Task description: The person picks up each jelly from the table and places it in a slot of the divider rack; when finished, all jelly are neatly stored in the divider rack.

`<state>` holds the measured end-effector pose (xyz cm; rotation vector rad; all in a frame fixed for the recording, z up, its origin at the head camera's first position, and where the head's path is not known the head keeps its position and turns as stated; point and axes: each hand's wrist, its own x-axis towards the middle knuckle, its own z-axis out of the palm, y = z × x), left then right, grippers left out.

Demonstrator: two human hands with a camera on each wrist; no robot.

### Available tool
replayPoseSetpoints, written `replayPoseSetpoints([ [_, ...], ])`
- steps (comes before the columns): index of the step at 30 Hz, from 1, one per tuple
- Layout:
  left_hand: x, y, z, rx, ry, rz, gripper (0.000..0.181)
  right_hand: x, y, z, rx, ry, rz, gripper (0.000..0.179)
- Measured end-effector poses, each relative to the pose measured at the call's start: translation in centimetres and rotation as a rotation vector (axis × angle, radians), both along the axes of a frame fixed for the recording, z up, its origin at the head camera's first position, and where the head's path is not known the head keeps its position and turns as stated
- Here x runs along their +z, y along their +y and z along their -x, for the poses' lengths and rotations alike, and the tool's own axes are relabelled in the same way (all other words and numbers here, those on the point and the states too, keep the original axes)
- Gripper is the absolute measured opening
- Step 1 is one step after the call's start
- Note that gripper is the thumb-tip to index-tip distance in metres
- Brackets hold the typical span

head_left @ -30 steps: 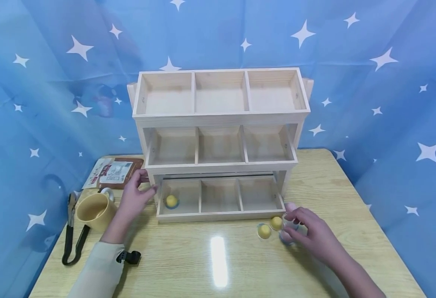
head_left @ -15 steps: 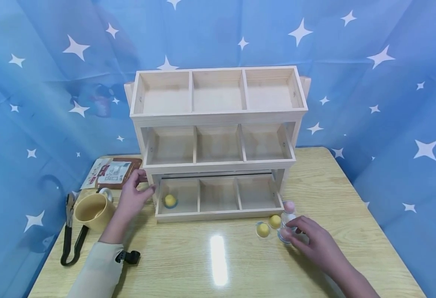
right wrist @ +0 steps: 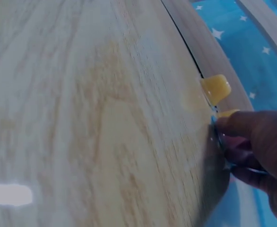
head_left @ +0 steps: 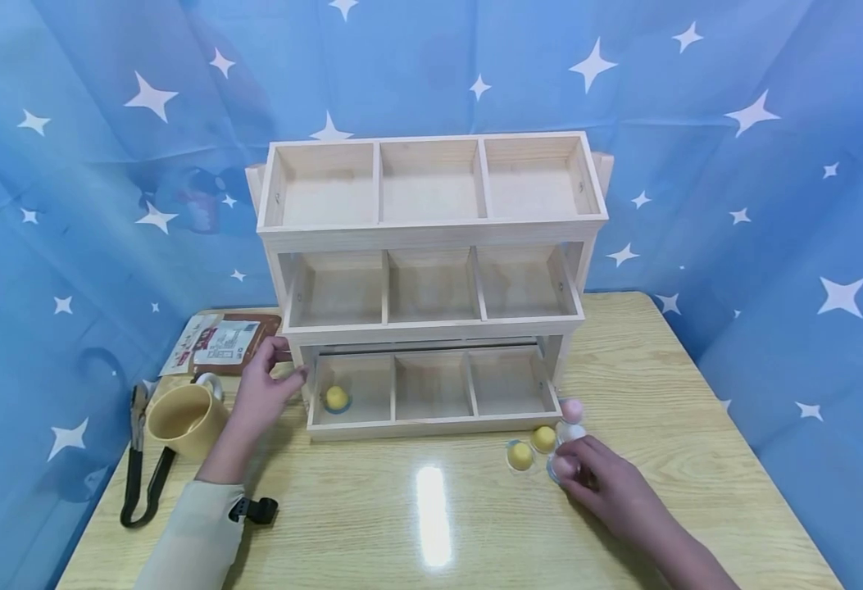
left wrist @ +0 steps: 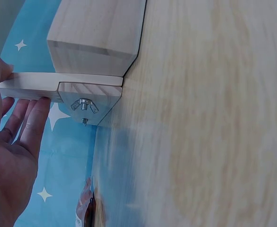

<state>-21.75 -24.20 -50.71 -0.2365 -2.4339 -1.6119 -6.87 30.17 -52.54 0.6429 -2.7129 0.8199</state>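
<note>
My left hand holds the left side post of the three-tier wooden rack. In the left wrist view, thumb and fingers lie on opposite faces of that post. At the rack's front right corner, my right hand pinches a pink jelly cup close over the table. The right wrist view shows thumb and fingertips around it, partly hiding it. Two yellow jelly cups, a whitish one and another pink one stand beside it. One yellow jelly cup sits in the bottom tier's left compartment.
To the left stand a tan mug and black-handled tongs. A brown packet lies behind the left hand. The wooden table meets a blue starred curtain at the back and sides.
The right hand has moved slightly toward the front and its fingers have come around the nearer pink jelly cup. The farther pink and whitish cups are now uncovered. The left hand stays put.
</note>
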Motion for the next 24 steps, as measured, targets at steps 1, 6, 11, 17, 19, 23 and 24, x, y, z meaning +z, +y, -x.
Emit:
replayPoseSetpoints([
  [1,0.0,0.0,0.0,-0.001,-0.002,-0.001,0.041,0.0,0.0,0.0,0.002,-0.002,-0.004,0.043],
  [6,0.2,0.2,-0.2,-0.005,-0.008,-0.015,0.042,0.8,0.2,-0.1,0.020,-0.043,0.001,0.046],
  [11,0.3,0.2,-0.3,-0.009,-0.007,-0.026,0.041,1.8,-0.1,0.3,0.086,0.005,0.078,0.051],
  [17,0.3,0.1,-0.2,-0.019,-0.012,-0.045,0.039,2.4,-2.2,2.2,0.174,0.082,0.167,0.047],
  [19,0.3,0.1,-0.2,-0.024,-0.014,-0.049,0.039,2.7,-3.4,3.0,0.196,0.076,0.199,0.046],
  [23,0.2,0.0,-0.2,-0.029,-0.010,-0.041,0.041,3.1,-6.1,4.6,0.240,0.034,0.267,0.041],
  [24,0.2,0.0,-0.2,-0.030,-0.008,-0.037,0.041,3.2,-6.8,4.9,0.248,0.017,0.280,0.040],
])
